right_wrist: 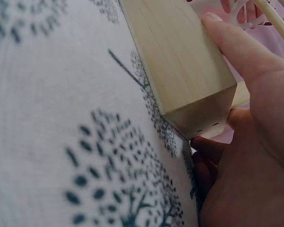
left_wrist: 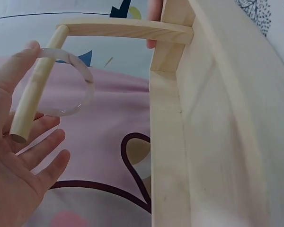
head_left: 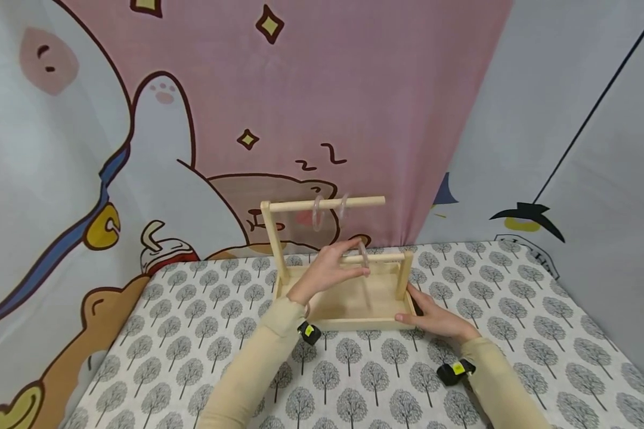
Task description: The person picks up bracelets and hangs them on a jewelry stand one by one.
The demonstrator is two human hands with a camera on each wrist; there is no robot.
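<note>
My left hand (head_left: 330,271) pinches a translucent pale bangle (left_wrist: 88,82) between thumb and fingers. The bangle appears to be around the lower bar (left_wrist: 35,90) of a wooden display stand (head_left: 349,325), near that bar's free end. Two similar bangles hang apart on the upper bar (head_left: 362,201), one pale pink bangle (head_left: 316,213) left of the other bangle (head_left: 344,206). With its thumb on the front rim and fingers round the outside, my right hand (head_left: 434,316) grips the right end of the stand's tray. Its fingertips are partly hidden behind the tray's corner (right_wrist: 199,111).
The stand has a taller post (head_left: 274,241) at left and a shorter post (head_left: 404,277) at right, above a shallow tray. Beneath it lies a white cloth (head_left: 349,381) printed with grey trees. A cartoon-printed curtain (head_left: 386,107) hangs close behind.
</note>
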